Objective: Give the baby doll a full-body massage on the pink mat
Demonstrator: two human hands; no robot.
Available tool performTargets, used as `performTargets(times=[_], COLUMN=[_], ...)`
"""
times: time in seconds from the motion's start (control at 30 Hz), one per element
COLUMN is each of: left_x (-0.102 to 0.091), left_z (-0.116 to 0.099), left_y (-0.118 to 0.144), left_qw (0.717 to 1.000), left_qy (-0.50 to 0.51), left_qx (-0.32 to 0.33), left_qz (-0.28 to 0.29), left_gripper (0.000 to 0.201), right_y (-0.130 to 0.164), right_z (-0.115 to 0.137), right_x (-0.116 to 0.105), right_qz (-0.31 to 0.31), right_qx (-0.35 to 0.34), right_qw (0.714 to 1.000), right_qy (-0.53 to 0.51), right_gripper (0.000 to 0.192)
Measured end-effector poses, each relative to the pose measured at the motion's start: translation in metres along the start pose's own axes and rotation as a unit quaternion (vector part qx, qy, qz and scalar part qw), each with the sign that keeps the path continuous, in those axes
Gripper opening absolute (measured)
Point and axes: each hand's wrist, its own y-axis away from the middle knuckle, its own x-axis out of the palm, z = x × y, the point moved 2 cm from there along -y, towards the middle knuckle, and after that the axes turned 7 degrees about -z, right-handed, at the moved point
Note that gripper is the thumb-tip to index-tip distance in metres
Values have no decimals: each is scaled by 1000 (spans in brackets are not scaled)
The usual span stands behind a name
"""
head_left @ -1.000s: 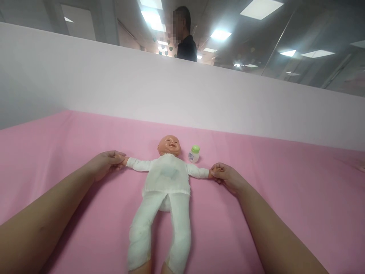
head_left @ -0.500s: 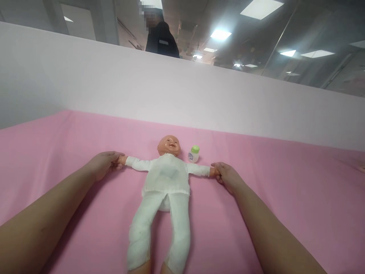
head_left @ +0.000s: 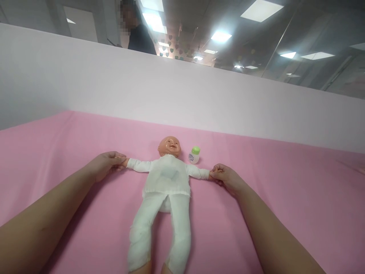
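Note:
A baby doll point(head_left: 169, 177) with a white cloth body lies on its back on a pink sheet point(head_left: 94, 236), its arms stretched out sideways. Its head is at the far end and its feet run off the bottom of the view. My left hand point(head_left: 107, 164) is closed around the doll's hand on the left side. On the right side my right hand point(head_left: 226, 178) pinches the doll's other hand, mostly hiding it. Beside the doll's head stands a small clear bottle point(head_left: 194, 155) with a green cap, apart from both hands.
A white wall panel point(head_left: 171, 91) rises behind the sheet, with glass above it. Through the glass a person in dark clothing point(head_left: 142, 40) shows at the upper left. At the far right edge, part of a hand point(head_left: 361, 170) is just visible over the sheet.
My right hand has shifted its fingers and now covers more of the doll's hand. My left hand keeps its hold. The person behind the glass has moved left.

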Motion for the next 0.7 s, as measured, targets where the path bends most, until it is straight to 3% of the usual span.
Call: performTargets(times=[0.23,0.5,0.57,0.7], left_x=[-1,2,3,3], left_z=[7,0,-1,-3], left_y=[-7,-1,1,4], left_qw=[1000,997,997,999], left_qy=[-1,33,37,33], left_qx=[-9,-37,-38,-24], left_qz=[-21,-58,-49,-30], left_gripper=[29,17,19,27], right_y=[-2,-3,-3,-1], right_z=[0,-1,-3,-4], right_x=[4,0,-3,-6], right_qz=[-75,-132,-114,-16], right_qx=[10,15,24,19], right_qw=[996,991,993,999], right_qy=[44,-4,-21,-46], right_gripper=[43,33,35,46])
